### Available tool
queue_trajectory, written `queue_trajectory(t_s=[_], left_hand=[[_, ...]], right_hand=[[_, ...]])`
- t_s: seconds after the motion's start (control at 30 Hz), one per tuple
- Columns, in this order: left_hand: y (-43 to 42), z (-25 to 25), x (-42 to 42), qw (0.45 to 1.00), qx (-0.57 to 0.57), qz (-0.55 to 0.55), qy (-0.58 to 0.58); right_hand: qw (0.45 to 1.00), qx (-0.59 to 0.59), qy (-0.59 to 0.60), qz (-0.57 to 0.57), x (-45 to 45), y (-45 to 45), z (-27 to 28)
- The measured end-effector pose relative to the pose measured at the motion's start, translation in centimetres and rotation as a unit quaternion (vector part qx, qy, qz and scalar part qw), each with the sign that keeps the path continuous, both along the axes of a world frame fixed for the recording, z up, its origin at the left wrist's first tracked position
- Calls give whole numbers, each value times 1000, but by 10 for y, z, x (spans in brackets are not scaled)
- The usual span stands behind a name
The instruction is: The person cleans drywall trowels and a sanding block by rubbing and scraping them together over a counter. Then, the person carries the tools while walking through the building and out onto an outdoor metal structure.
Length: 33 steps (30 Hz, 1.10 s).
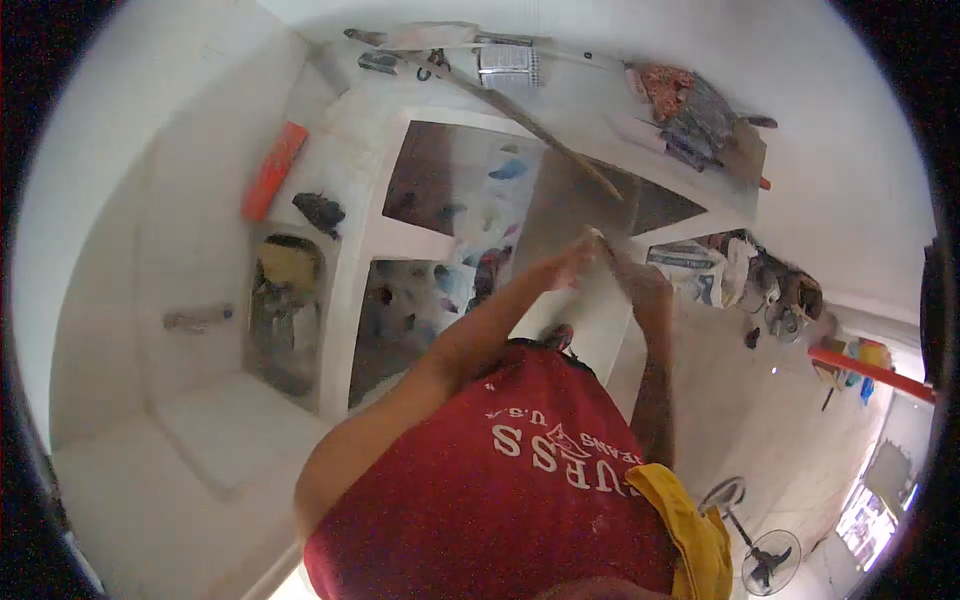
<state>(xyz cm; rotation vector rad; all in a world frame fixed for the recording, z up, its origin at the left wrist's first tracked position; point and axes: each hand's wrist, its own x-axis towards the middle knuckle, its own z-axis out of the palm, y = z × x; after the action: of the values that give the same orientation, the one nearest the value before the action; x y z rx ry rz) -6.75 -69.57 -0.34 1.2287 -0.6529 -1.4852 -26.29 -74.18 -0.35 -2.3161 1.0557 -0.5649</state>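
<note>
My left hand [572, 266] and my right hand [624, 268] come close together in front of my chest, above a white frame [372, 240] with dark openings. A small pale tip [597, 233] shows between them, close to my right fingers; I cannot make out what it is. My right fingers look closed around it. Blur smears my left fingers, so their grip is unclear. Just beyond my hands is a brown panel [570, 192]. A long thin wooden strip [520, 118] lies slantwise across the far part, its near end by the panel.
An orange-red block [274, 172] and a dark rag [319, 213] lie on the left. Crumpled cloths [690, 110] are piled at the far right. Bags and clutter [745, 275] stand along the right wall, near a red bar [872, 374]. A fan [771, 562] stands at lower right.
</note>
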Motion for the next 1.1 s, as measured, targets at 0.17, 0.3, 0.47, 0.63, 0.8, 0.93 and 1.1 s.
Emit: queue_trajectory(t_s=[0.17,0.3,0.47,0.63,0.8,0.93,1.1], left_hand=[[-20,-46,109,899,159,-89,398],[-32,-52,158,957,28,-223,185],[-74,-10,197,945,67,-237,214],[-83,49,166,938,-10,-302,168],[-97,20,109,920,11,-377,109],[-128,1,75,906,21,-417,68],[-130,31,28,914,22,-403,24]], right_hand=[[986,-146,49,64,93,34,54],[980,-175,91,31,94,42,23],[954,5,-8,-299,39,13,9],[840,-17,-77,-537,39,38,32],[823,16,-92,-561,21,17,42],[855,11,-7,-519,0,6,44],[838,45,-162,-519,-48,13,28]])
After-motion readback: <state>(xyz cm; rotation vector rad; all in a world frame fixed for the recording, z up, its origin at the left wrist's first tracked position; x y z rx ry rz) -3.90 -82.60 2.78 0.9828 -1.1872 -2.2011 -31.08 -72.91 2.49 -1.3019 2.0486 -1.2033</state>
